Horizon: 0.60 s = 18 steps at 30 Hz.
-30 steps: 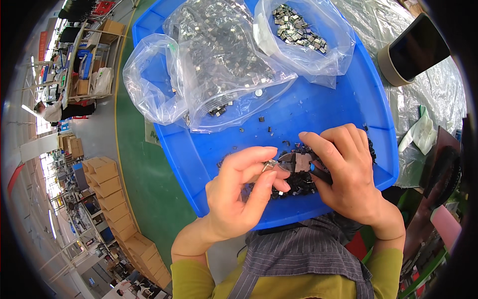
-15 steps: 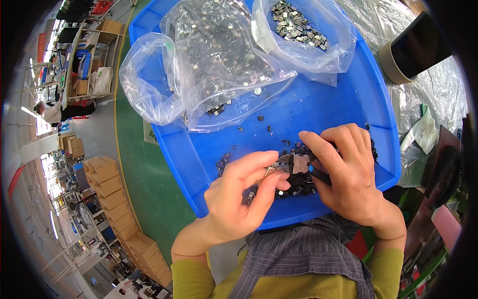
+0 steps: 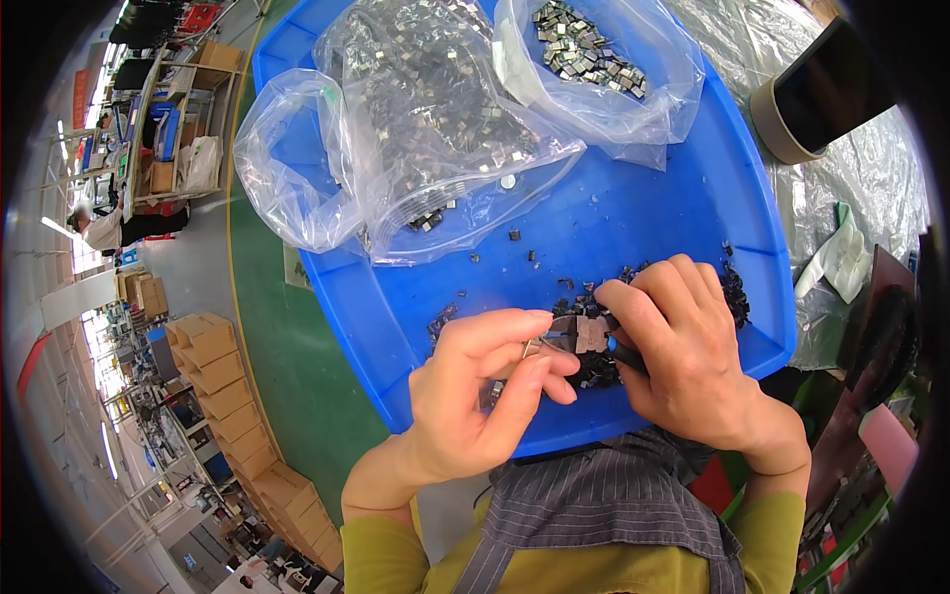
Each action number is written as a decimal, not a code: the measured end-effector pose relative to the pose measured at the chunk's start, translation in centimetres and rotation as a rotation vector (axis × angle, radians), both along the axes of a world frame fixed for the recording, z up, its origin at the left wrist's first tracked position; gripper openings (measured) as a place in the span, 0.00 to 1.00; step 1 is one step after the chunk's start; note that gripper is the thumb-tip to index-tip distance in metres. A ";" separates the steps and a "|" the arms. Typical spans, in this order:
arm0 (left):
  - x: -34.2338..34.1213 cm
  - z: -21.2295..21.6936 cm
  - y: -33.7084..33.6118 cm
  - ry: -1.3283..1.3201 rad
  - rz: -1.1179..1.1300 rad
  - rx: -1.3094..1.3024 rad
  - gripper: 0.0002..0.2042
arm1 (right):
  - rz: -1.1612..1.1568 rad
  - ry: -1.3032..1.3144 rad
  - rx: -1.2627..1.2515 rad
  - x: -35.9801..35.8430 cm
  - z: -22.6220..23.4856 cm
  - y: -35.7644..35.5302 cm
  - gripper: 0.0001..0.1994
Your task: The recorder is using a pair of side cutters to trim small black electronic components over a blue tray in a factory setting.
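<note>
Small dark metal parts (image 3: 648, 297) lie in a loose heap on the near part of the big blue plastic tray (image 3: 633, 213), just under the two hands. One small silver metal piece (image 3: 537, 346) is pinched between the thumb and the forefinger of the left hand (image 3: 475, 396), whose other fingers are curled in below it. The right hand (image 3: 693, 356) is closed around a small pair of pliers with blue handles (image 3: 592, 338); the grey head of the tool points to the left and meets the silver piece, so the two hands are almost touching over the tray. Only a little of the blue handle shows between the fingers. A few single dark parts lie scattered on the bare blue floor of the tray, farther from the person. At the far side of the tray lie two clear plastic bags: a large crumpled one (image 3: 416, 129) on the left with many small grey parts inside, its open mouth hanging over the tray's left edge, and a smaller one (image 3: 594, 69) on the right, which holds a neat pile of square metal pieces. To the right, outside the tray, stands a roll of brown tape (image 3: 807, 99) on a crinkled silver sheet (image 3: 871, 188). The person wears olive-green sleeves (image 3: 396, 554) and a grey striped apron (image 3: 604, 515).
</note>
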<state>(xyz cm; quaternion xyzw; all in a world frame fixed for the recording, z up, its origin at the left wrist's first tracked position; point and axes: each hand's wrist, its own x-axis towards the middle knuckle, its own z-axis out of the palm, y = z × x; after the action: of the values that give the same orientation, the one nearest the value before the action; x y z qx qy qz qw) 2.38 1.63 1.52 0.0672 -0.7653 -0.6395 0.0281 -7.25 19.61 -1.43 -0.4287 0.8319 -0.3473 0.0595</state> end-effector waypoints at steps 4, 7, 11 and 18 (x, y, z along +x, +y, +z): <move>0.1 0.1 0.1 -0.023 -0.014 0.047 0.14 | 0.023 -0.050 0.017 0.0 0.2 0.1 0.24; 0.1 0.1 0.2 -0.036 0.000 0.072 0.13 | 0.040 -0.096 0.003 0.1 0.1 0.1 0.24; 0.2 0.0 0.1 -0.047 0.008 0.146 0.12 | 0.061 -0.154 0.007 0.0 0.3 0.1 0.23; -0.1 0.3 -0.2 -0.063 -0.039 0.205 0.12 | 0.039 -0.169 -0.010 -0.1 0.3 0.1 0.20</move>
<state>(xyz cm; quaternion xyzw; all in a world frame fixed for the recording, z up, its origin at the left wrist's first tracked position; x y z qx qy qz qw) 2.30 1.40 1.85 0.0750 -0.6974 -0.7126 -0.0153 -7.32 19.71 -1.13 -0.4144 0.8135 -0.3853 0.1340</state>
